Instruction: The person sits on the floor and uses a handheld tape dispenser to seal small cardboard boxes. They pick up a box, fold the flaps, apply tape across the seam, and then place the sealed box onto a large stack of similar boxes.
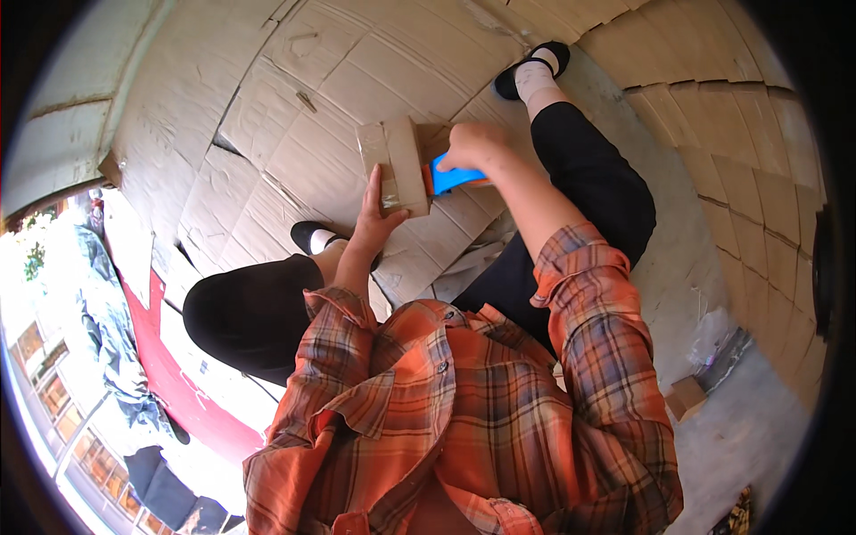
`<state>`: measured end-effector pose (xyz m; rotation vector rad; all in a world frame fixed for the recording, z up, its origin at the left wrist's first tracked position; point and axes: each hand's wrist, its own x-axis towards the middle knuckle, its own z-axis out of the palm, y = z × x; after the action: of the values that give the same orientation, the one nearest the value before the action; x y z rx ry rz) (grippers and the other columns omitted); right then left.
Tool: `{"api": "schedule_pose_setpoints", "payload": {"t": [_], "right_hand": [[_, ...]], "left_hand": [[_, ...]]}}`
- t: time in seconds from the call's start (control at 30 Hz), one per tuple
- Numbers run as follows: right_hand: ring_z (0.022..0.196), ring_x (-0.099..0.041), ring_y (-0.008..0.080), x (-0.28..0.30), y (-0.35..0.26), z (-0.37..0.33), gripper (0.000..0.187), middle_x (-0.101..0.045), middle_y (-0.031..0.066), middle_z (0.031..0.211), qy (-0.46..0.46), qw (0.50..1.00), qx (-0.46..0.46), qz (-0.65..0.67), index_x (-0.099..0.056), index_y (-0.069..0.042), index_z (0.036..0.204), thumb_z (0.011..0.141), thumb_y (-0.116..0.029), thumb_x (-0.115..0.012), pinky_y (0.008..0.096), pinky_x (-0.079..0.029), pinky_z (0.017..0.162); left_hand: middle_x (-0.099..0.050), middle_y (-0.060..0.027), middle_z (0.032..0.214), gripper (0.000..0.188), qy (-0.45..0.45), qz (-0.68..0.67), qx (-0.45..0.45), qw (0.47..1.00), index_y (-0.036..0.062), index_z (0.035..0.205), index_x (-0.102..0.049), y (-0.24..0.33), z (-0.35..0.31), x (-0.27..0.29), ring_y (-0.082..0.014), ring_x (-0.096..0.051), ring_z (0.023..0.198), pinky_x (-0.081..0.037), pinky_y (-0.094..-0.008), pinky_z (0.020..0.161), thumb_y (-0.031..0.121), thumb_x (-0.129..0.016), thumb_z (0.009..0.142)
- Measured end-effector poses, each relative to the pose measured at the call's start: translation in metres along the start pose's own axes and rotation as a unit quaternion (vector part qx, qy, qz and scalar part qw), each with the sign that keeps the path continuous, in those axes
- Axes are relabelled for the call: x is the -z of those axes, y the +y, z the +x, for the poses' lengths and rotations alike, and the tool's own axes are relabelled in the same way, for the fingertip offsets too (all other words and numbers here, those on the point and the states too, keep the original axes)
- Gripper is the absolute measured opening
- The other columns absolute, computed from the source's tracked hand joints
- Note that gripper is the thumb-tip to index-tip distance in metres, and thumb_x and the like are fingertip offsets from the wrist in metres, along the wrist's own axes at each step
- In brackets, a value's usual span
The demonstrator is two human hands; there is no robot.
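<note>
A small brown cardboard box stands in front of me, with shiny clear tape on its faces. My left hand grips its near left corner, fingers along the left side and thumb across the near edge. In my right hand is a blue tape dispenser, held closed in the fingers. Its orange-red end touches or nearly touches the box's right side; the exact contact is hidden. Part of the dispenser is covered by my hand.
Flattened cardboard sheets cover the floor. Stacked cardboard rises along the right. A small carton piece and clear plastic lie at lower right. My legs are spread either side of the box. A bright opening with a red panel is at left.
</note>
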<state>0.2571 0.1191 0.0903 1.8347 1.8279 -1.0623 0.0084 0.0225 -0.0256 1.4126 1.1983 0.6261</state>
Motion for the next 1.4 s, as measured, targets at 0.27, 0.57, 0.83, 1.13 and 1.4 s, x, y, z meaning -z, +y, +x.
{"api": "schedule_pose_setpoints", "payload": {"t": [0.27,0.57,0.83,1.13,1.4], "right_hand": [[0.101,-0.066,0.0305,-0.039,-0.004,-0.002,0.042,-0.069,0.0167,0.105,0.002,0.999,-0.018,-0.051,-0.068,-0.004,0.106,0.074,-0.032,-0.068,0.0409,-0.053,0.085],[0.102,-0.064,0.0351,-0.067,-0.007,-0.042,0.081,-0.066,0.0214,0.109,-0.046,0.992,0.104,0.06,-0.04,0.001,0.135,0.069,-0.032,-0.072,0.041,-0.051,0.087],[0.098,-0.066,0.0326,-0.088,-0.019,0.003,0.075,-0.066,0.0228,0.108,-0.203,0.976,0.073,0.035,-0.052,0.006,0.123,0.064,-0.033,-0.076,0.0397,-0.053,0.081],[0.091,-0.068,0.0321,-0.107,-0.02,-0.014,0.058,-0.068,0.0227,0.101,-0.175,0.979,0.101,0.005,-0.064,0.004,0.104,0.064,-0.034,-0.078,0.0398,-0.055,0.077],[0.1,-0.065,0.032,-0.095,-0.02,-0.02,0.055,-0.067,0.0179,0.106,-0.142,0.983,0.102,-0.048,-0.061,-0.004,0.113,0.069,-0.035,-0.074,0.042,-0.052,0.084]], "left_hand": [[-0.03,-0.0156,0.149,0.104,-0.003,-0.027,0.005,1.0,0.0145,0.153,-0.011,0.006,0.001,0.0,-0.0262,-0.035,0.134,-0.036,-0.0357,0.107,-0.004,-0.074,0.072],[-0.03,-0.0139,0.149,0.105,-0.016,-0.044,0.037,0.998,0.0158,0.153,-0.011,0.019,0.001,0.001,-0.0231,-0.038,0.131,-0.038,-0.0339,0.105,-0.008,-0.072,0.071],[-0.029,-0.0139,0.149,0.105,-0.011,-0.064,0.002,0.998,0.0156,0.154,-0.011,0.008,0.001,0.0,-0.0235,-0.034,0.134,-0.037,-0.0338,0.106,-0.007,-0.073,0.072],[-0.027,-0.013,0.151,0.104,-0.001,-0.04,-0.008,0.999,0.0142,0.153,-0.013,0.005,-0.001,-0.001,-0.0244,-0.029,0.138,-0.033,-0.0347,0.109,-0.004,-0.075,0.071],[-0.027,-0.0129,0.151,0.102,0.001,-0.058,0.005,0.998,0.0142,0.153,-0.012,-0.001,0.0,0.001,-0.0241,-0.029,0.138,-0.034,-0.0347,0.109,-0.005,-0.072,0.073]]}}
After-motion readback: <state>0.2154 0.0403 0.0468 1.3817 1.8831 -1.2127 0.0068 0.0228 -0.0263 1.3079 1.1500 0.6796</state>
